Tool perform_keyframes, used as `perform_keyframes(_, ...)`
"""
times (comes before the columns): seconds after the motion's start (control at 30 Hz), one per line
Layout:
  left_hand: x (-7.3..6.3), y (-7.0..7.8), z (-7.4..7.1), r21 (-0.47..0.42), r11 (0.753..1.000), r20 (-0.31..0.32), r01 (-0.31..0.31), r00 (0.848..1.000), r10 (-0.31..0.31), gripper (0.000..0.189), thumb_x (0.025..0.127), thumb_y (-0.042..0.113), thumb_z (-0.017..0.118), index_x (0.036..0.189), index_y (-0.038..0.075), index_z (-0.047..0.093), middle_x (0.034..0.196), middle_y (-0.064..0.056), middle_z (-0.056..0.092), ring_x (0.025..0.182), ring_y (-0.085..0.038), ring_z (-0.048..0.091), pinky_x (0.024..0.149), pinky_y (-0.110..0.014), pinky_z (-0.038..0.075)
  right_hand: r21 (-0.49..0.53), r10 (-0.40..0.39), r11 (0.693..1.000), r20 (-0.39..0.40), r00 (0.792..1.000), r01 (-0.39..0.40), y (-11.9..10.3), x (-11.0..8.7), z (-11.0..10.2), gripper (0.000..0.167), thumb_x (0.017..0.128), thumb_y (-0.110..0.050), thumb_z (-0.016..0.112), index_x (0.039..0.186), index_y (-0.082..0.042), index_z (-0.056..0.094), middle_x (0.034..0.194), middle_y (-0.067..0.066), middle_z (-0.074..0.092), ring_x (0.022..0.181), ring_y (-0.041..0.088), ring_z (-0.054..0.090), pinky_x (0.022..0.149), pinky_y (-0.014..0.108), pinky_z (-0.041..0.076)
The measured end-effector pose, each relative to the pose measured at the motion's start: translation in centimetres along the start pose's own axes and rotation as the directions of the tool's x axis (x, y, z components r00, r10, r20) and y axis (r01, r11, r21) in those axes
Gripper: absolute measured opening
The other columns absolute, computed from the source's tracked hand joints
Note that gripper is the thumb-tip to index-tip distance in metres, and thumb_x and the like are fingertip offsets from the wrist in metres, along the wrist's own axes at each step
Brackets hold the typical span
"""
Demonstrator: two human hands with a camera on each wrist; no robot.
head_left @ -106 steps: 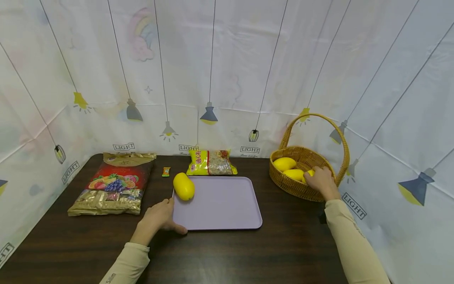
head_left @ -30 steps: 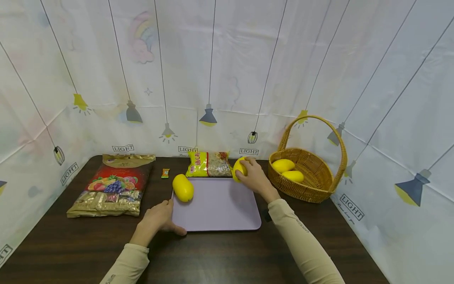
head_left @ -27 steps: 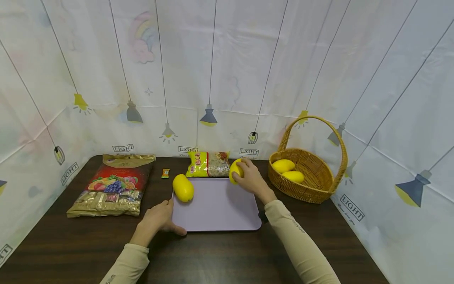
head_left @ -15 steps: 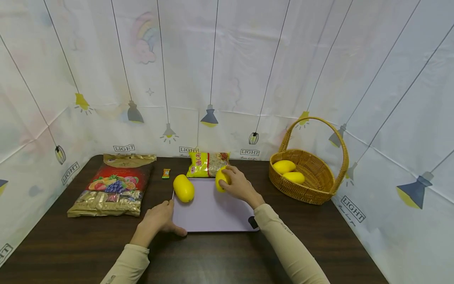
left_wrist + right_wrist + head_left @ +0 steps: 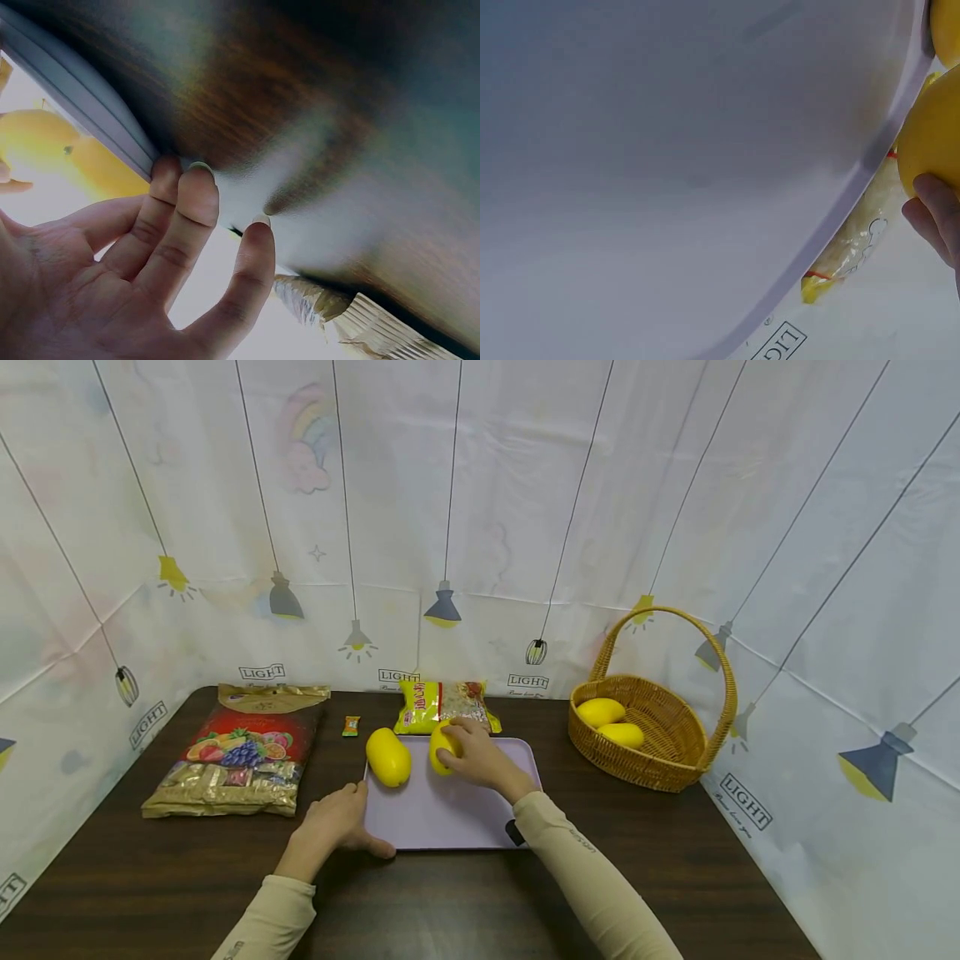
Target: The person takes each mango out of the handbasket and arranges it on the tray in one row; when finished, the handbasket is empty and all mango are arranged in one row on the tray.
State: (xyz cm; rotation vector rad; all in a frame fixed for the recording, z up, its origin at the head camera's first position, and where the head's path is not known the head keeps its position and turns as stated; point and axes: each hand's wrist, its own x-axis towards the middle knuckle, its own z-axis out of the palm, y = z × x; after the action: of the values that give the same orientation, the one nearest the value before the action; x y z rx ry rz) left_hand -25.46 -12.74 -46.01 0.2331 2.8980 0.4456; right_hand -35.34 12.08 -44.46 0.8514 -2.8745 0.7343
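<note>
My right hand (image 5: 483, 762) grips a yellow mango (image 5: 439, 748), held close over the back middle part of the lilac tray (image 5: 435, 818). In the right wrist view, fingertips (image 5: 934, 193) press against this mango's side, with the tray's rim just beyond. A second mango (image 5: 388, 758) lies at the tray's back left corner. At the front left corner rests my left hand (image 5: 333, 825), its thumb along the near edge and fingers along the left side. The left wrist view shows its spread fingers (image 5: 196, 199) at the tray's rim (image 5: 90, 105), tips near the tabletop.
A wicker basket (image 5: 637, 764) with a tall handle stands at the right, two mangoes (image 5: 600, 712) inside. Behind the tray lies a yellow clear-fronted food packet (image 5: 423, 710). A small wrapped candy (image 5: 351, 726) and a big red-gold candy bag (image 5: 236, 756) lie at left.
My right hand has taken a mango out of the basket and carried it left over the tray, close to the other mango. The left hand has stayed at the tray's corner.
</note>
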Motion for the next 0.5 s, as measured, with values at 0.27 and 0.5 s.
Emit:
perform_keyframes(0.27,0.2,-0.1,0.1,-0.002,1.000,0.011,0.008,1.000,-0.007,0.126,0.059,0.068,0.087,0.147,-0.009,0.040,0.145,-0.029,0.051,0.125,-0.047,0.056,0.099,-0.065,0.046,0.010,-0.055,0.998,0.014,0.998,0.055,-0.9,0.8,0.7,0.049,0.098,-0.030,0.058,0.137,0.000,0.058,0.147,0.024,0.049,0.135,0.042,0.049,0.113,0.053,0.041)
perform_keyframes(0.5,0.1,-0.1,0.0,-0.007,1.000,0.014,0.006,1.000,-0.006,0.126,0.059,0.069,0.086,0.147,-0.009,0.040,0.145,-0.030,0.050,0.126,-0.048,0.056,0.099,-0.065,0.046,0.012,-0.061,0.998,0.031,0.998,0.061,-1.4,1.0,1.3,0.049,0.097,-0.029,0.058,0.137,0.000,0.058,0.148,0.025,0.048,0.138,0.039,0.047,0.114,0.051,0.041)
